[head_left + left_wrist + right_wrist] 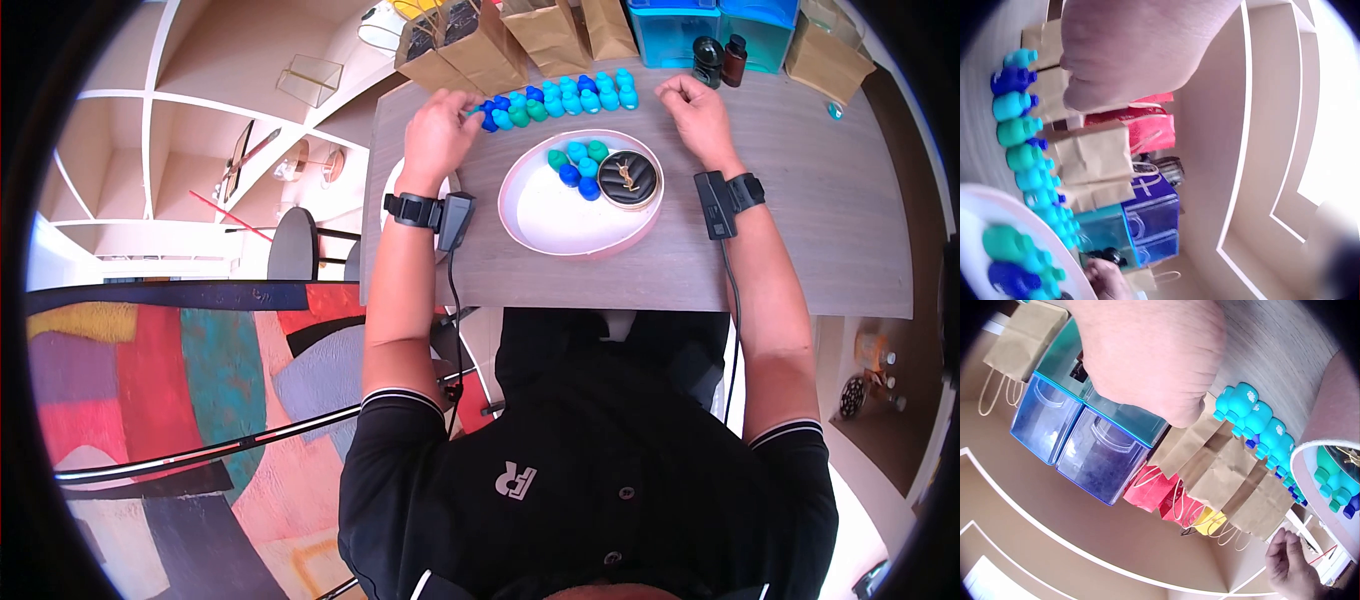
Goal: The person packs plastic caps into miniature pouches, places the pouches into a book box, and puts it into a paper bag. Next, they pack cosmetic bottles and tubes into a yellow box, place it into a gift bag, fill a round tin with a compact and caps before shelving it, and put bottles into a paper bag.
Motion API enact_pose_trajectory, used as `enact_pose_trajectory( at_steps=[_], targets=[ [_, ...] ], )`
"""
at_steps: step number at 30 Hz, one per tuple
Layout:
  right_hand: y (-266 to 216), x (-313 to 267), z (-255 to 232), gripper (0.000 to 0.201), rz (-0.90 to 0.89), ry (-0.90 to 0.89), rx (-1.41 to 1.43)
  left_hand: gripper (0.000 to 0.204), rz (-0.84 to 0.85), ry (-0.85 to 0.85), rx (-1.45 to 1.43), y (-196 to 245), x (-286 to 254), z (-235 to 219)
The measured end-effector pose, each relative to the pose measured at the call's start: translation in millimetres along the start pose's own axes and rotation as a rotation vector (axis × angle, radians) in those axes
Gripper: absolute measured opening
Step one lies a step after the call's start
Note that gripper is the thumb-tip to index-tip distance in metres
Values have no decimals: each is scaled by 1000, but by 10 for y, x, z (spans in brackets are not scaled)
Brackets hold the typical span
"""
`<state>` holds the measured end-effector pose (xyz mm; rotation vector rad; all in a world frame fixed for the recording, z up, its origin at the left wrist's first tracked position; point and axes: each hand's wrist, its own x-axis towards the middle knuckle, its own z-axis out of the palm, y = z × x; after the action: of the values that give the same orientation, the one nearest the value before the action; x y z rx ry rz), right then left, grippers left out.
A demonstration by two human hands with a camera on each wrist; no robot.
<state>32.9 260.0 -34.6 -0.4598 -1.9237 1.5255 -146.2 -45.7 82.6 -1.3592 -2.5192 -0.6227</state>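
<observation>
My left hand [440,135] is at the left end of a double row of small capped bottles [555,104], light blue, dark blue and green. Its fingers are bent, with the tips right by the endmost bottle; in the left wrist view the back of the hand hides them. Past the row's right end, my right hand [697,122] hovers with loosely curled fingers and nothing visible in them. Between my forearms stands an oval white-and-pink tub [535,235], holding several more bottles [578,165] and a round black quilted compact [628,180] with a gold emblem.
Brown paper bags [465,60] line the back edge, beside blue-and-teal clear boxes [675,40]. Two dark jars [720,60] stand before the boxes. A paper bag [828,62] and a small teal item [834,111] are at right. Under my left wrist, a white round dish [392,185] shows.
</observation>
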Motion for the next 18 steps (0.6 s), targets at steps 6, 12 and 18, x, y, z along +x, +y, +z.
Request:
enact_pose_trajectory(
  at_steps=[6, 12, 18],
  targets=[
    [6, 2, -14, 21, -38, -3, -17, 35, -83, -111, 167, -274, -87, 206],
    [6, 1, -17, 21, -14, 1, -7, 29, -120, -107, 100, -324, -103, 306],
    [-8, -4, -20, 21, -20, 0, -14, 27, -133, -104, 141, -267, -147, 130]
  ],
)
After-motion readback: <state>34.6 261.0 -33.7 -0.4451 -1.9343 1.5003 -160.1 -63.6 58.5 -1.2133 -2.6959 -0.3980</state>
